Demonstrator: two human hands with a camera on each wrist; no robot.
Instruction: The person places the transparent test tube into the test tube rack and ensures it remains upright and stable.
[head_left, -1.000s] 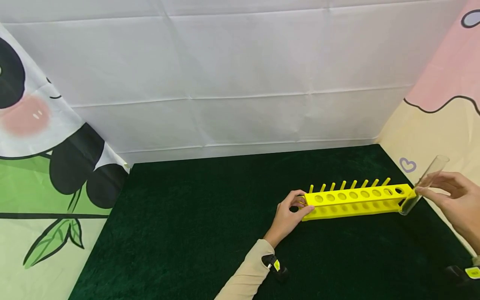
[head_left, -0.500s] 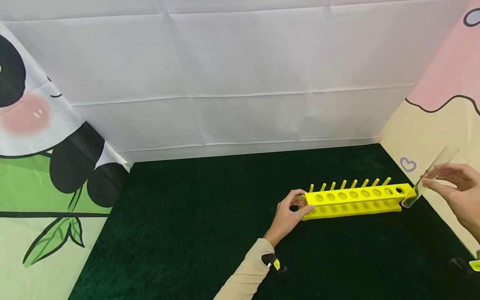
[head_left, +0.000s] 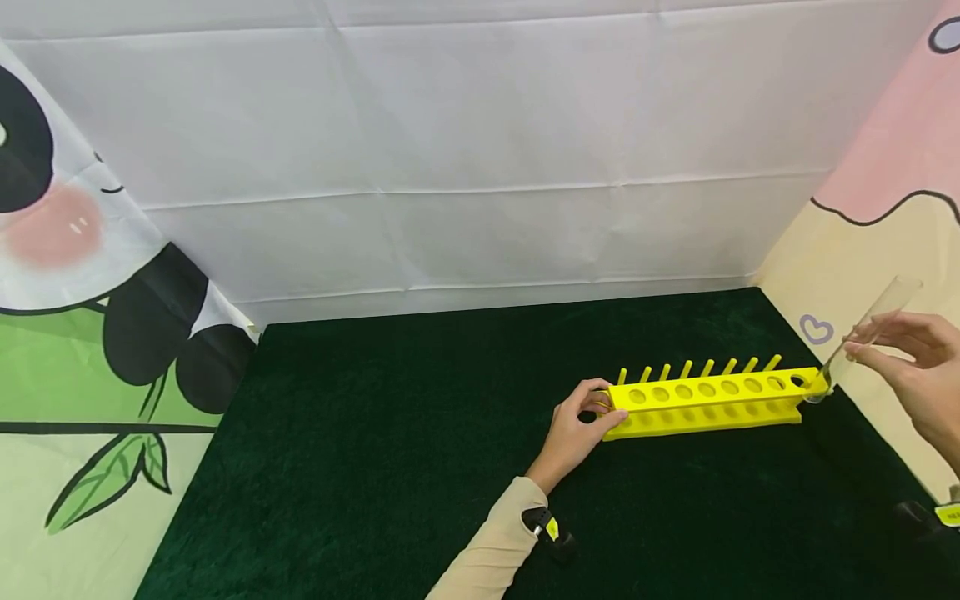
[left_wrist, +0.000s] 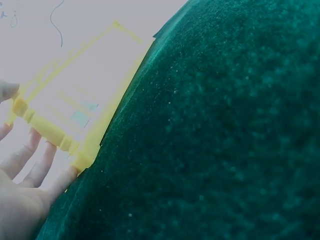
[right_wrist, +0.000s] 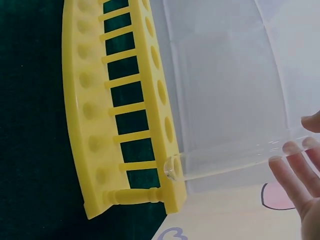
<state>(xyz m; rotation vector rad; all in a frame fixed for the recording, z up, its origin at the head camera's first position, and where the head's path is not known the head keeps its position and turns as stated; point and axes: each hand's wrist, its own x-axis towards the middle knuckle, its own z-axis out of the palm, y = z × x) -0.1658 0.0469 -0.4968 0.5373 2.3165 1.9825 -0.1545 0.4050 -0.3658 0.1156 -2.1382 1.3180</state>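
A yellow test tube rack [head_left: 712,410] stands at the right of the dark green cloth. My left hand [head_left: 576,429] grips its left end, thumb in front; in the left wrist view the fingers [left_wrist: 44,155] lie along that end. My right hand [head_left: 915,358] pinches a clear glass test tube [head_left: 835,372] between thumb and fingers. The tube leans, its mouth up to the right. Its rounded bottom is at the rack's right end. In the right wrist view, the tube [right_wrist: 220,162] has its bottom over the top plate's end hole; whether it has entered cannot be told.
Slanted yellow pegs [head_left: 708,367] line the rack's back. A green cloth [head_left: 390,450] covers the table. Behind it hangs a white sheet [head_left: 480,150], with printed sheets at the left and the right [head_left: 885,250]. The table's right edge runs beneath the right hand.
My right hand has moved up with the test tube, lifting its bottom from beside the rack's lower right end to its top plate. The left hand and the rack stay put.
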